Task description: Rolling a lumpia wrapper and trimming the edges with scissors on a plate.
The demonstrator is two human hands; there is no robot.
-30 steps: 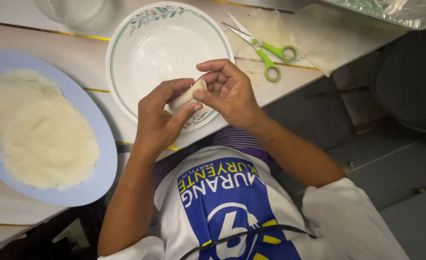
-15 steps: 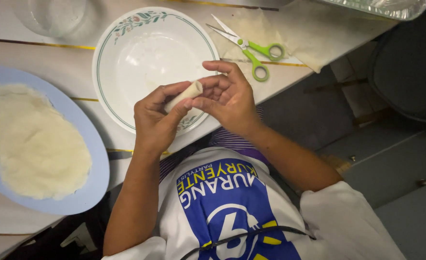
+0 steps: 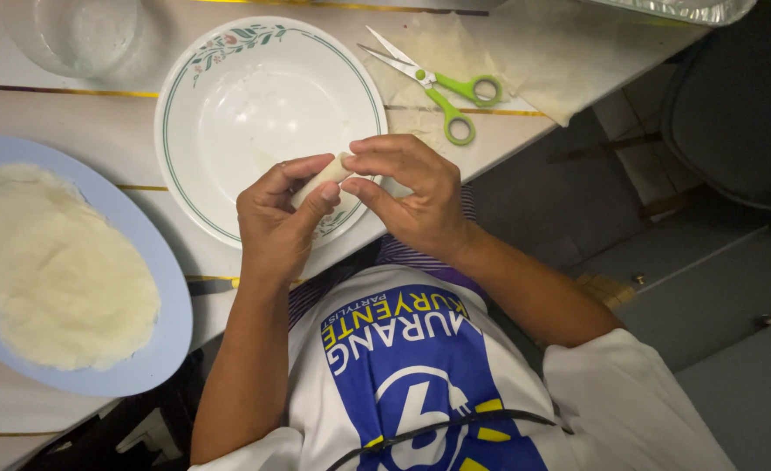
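Both of my hands meet over the near rim of a white plate [image 3: 228,44] with a green line and a flower pattern. Between their fingertips is a small pale roll of wrapper [image 3: 320,177]. My left hand [image 3: 272,227] pinches its left end with thumb and fingers. My right hand [image 3: 416,196] grips the right end, fingers curled over it. The plate looks bare apart from faint smears.
A blue plate [image 3: 172,323] at the left carries a stack of pale round wrappers [image 3: 54,262]. Green-handled scissors [image 3: 442,87] lie on thin wrapper sheets [image 3: 542,61] at the back right. A clear glass bowl [image 3: 80,35] and a foil tray [image 3: 682,9] stand at the back. A dark chair [image 3: 743,113] is beside the table.
The view has drifted a little. Both hands stay on the small roll above the plate's near rim, and their fingers have shifted slightly around it.
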